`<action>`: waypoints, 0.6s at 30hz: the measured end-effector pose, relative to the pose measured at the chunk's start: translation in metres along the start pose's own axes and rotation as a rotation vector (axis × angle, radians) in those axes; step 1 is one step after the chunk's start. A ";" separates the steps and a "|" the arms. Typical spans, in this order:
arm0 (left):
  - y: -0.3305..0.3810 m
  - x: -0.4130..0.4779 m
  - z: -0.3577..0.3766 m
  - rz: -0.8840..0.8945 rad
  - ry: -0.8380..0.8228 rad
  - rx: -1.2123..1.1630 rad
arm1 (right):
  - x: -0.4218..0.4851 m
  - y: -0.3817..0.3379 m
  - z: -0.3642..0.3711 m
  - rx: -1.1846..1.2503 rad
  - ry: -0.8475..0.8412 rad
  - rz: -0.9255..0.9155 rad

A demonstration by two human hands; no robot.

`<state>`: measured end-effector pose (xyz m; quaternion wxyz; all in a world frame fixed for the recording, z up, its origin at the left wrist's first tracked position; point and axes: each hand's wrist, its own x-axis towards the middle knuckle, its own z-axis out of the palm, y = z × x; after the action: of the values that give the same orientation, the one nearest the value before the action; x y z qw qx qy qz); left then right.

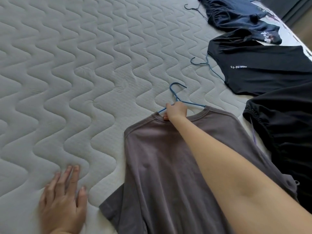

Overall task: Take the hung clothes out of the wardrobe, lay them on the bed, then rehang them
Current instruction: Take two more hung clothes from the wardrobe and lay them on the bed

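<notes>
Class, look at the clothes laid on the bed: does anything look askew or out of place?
The navy garment at the far right lies bunched and creased, unlike the flat black shirt. The grey shirt lies flat, its hanger gripped by the right hand.

A T-shirt (160,166) on its hanger (194,104) lies at the mattress's (67,65) near edge, with the left hand (62,196) flat to its left and the right hand (177,110) gripping the hanger. Along the right edge, one behind another, lie a near garment (287,129), a middle shirt (261,73) and a far garment (233,12).
</notes>
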<state>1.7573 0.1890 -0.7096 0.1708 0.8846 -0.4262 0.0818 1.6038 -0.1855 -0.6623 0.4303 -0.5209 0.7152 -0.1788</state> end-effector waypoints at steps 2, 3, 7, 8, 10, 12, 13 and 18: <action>0.003 0.000 -0.005 -0.038 -0.068 -0.003 | -0.026 -0.005 -0.015 0.152 -0.027 0.006; 0.004 0.001 -0.011 -0.049 -0.117 -0.013 | -0.043 -0.006 -0.023 0.247 -0.042 0.011; 0.001 0.018 -0.035 -0.027 -0.419 0.017 | -0.131 0.013 -0.078 0.409 -0.148 -0.042; 0.004 0.029 -0.048 -0.051 -0.518 -0.029 | -0.154 0.019 -0.098 0.410 -0.160 -0.065; 0.025 0.050 -0.092 -0.236 -0.672 -0.217 | -0.204 0.030 -0.145 0.470 -0.165 -0.088; 0.049 0.059 -0.144 -0.374 -0.628 -0.435 | -0.257 0.039 -0.198 0.490 -0.159 -0.095; 0.061 0.061 -0.175 -0.392 -0.586 -0.535 | -0.287 0.041 -0.225 0.500 -0.147 -0.095; 0.111 0.018 -0.320 -0.374 -0.658 -0.796 | -0.428 0.064 -0.352 0.555 -0.026 -0.026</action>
<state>1.6819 0.2309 -0.3811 0.3617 0.7911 -0.2908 -0.3983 1.3207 0.1570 -0.3246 0.5631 -0.3944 0.6268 -0.3666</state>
